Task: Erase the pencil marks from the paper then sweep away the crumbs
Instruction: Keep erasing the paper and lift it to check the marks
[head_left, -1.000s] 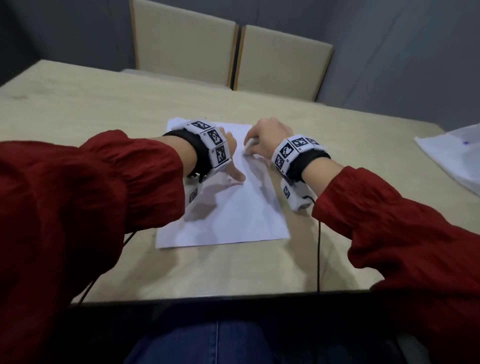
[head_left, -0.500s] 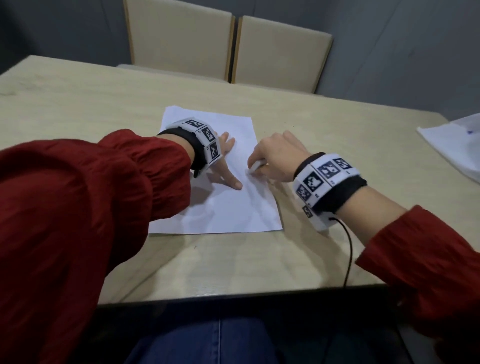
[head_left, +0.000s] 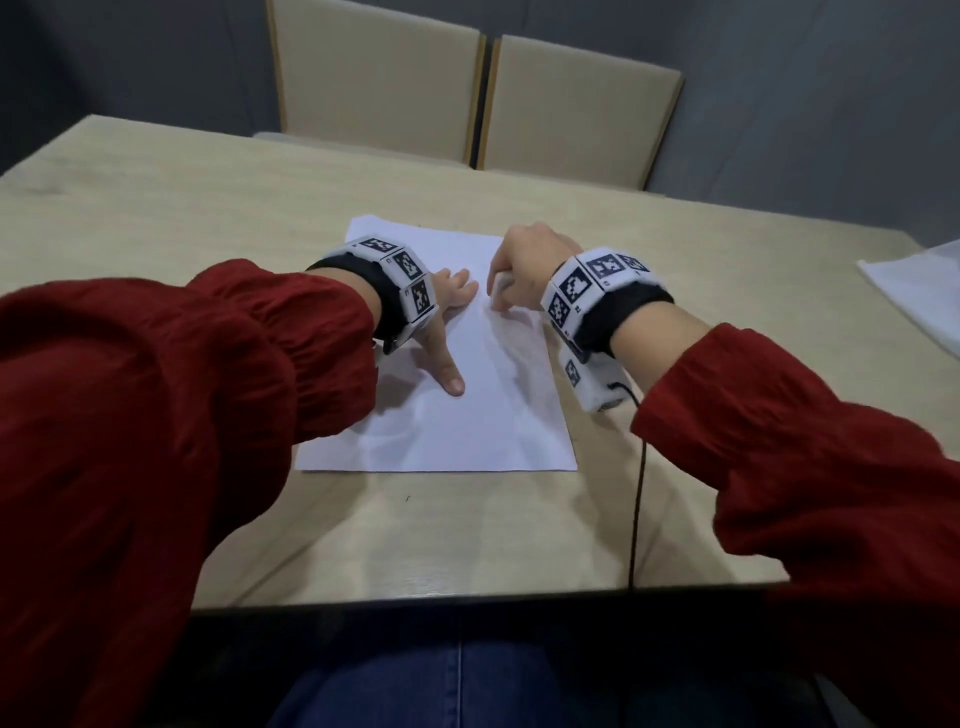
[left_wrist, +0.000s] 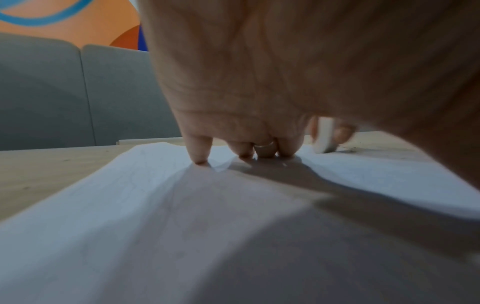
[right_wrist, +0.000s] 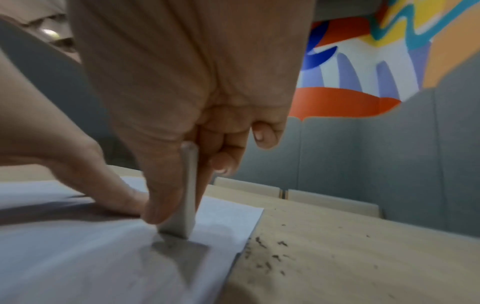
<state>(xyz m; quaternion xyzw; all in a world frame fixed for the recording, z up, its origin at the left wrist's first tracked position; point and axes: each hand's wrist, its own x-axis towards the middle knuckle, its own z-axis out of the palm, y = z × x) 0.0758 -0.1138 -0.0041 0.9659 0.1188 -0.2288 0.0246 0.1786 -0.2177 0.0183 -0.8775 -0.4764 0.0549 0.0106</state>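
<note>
A white sheet of paper lies on the wooden table. My left hand presses flat on the sheet, fingers spread and thumb stretched toward me. My right hand pinches a white eraser between thumb and fingers, its lower end on the paper near the right edge. Dark eraser crumbs lie on the table just right of the sheet. Faint pencil traces show on the paper in the left wrist view.
Two beige chairs stand at the table's far side. More white paper lies at the right edge of the table. A black cable runs from my right wrist off the front edge.
My right hand with the eraser came down the sheet toward me, then went back up to the far right part. My left hand stays pressed on the paper.
</note>
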